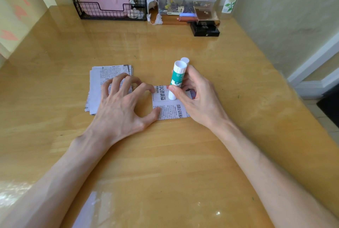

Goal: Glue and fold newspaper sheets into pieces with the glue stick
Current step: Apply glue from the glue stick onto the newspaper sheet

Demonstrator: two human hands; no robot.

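Newsprint sheet lies flat on the bench; your left hand pins its left edge with spread, arched fingers, holding nothing; your right hand grips the glue stick upright, tip on the paper; stroke lightly along one edge, pressing the sheet firmly.
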